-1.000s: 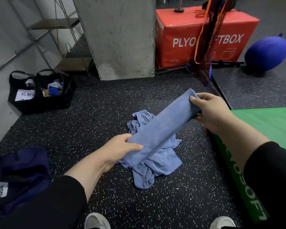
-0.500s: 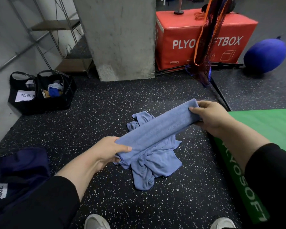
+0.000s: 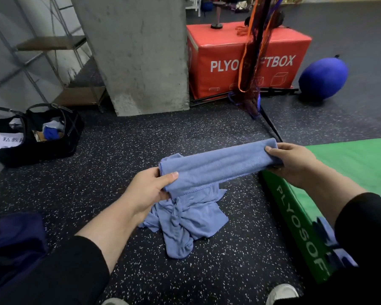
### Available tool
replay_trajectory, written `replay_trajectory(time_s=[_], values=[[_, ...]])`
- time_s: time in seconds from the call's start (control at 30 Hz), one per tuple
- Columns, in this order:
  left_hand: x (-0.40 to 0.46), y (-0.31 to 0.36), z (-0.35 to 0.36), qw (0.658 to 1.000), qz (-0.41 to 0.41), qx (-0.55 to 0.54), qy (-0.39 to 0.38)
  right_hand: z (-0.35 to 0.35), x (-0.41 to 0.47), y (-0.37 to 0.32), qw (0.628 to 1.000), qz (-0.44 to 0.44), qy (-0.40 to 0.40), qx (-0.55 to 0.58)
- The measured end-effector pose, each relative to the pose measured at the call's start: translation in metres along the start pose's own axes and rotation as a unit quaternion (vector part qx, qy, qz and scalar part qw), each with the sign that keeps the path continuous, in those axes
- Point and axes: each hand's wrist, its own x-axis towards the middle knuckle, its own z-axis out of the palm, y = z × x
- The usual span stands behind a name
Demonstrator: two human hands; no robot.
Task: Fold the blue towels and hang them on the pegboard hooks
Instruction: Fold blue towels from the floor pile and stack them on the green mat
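1. The left hand [image 3: 149, 190] grips one end of a folded blue towel [image 3: 218, 166], thumb on top. The right hand [image 3: 291, 162] pinches the other end. The towel is stretched between them, up in the air over the floor.
2. A second ago the towel sloped up to the right. Now it lies almost flat, and the left hand has come up and in.
3. Under it, a pile of blue towels [image 3: 185, 221] sits crumpled and soft on the floor [image 3: 207, 274], which is black and rubbery with white specks.
4. On the right is a green soft box [image 3: 295, 219]. White letters on its side read "PLYOSOF", then the rest is hidden.
5. Far left, a black bag [image 3: 33, 135] holds a white paper with Chinese writing.
6. Behind stands a rough grey pillar [image 3: 136, 53].
7. A red soft box [image 3: 224, 60] says "PLYO" and "TBOX"; a hanging net [image 3: 253, 62] hides the middle letters.
8. A round blue bag [image 3: 323, 78] lies far right.
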Motion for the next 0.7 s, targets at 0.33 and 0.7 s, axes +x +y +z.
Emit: replay_trajectory(time_s=[0.33, 0.7], values=[[0.004, -0.029, 0.192, 0.992, -0.025, 0.068, -0.105, -0.221, -0.036, -0.006, 0.980, -0.010, 0.114, -0.160], [-0.001, -0.116, 0.389, 0.928, -0.145, 0.204, -0.276, -0.432, -0.063, 0.085, 0.920, 0.062, 0.271, -0.277]])
